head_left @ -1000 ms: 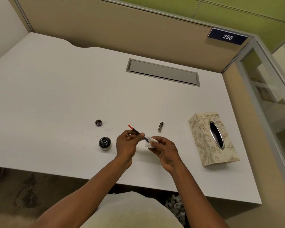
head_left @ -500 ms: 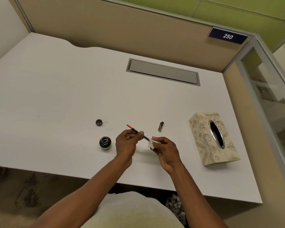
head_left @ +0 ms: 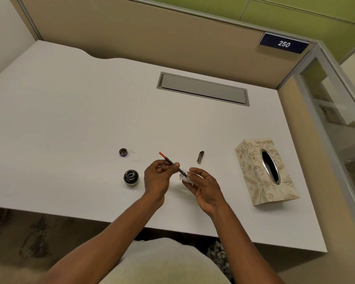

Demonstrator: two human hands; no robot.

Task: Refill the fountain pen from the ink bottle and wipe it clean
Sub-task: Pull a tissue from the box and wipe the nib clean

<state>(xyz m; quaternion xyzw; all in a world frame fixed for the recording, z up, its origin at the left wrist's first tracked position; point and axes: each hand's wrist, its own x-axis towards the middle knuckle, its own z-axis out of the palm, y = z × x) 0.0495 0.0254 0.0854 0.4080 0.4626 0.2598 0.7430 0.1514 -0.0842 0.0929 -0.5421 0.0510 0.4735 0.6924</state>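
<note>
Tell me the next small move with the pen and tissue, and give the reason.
Probably keep drawing the pen back through the tissue once more. The left hand pinches the pen's barrel, the right hand pinches the tissue around its front end, and the ink bottle stands open with its cap off.

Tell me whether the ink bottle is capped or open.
Open. The ink bottle stands upright on the desk with its mouth bare; its cap lies apart behind it.
</note>
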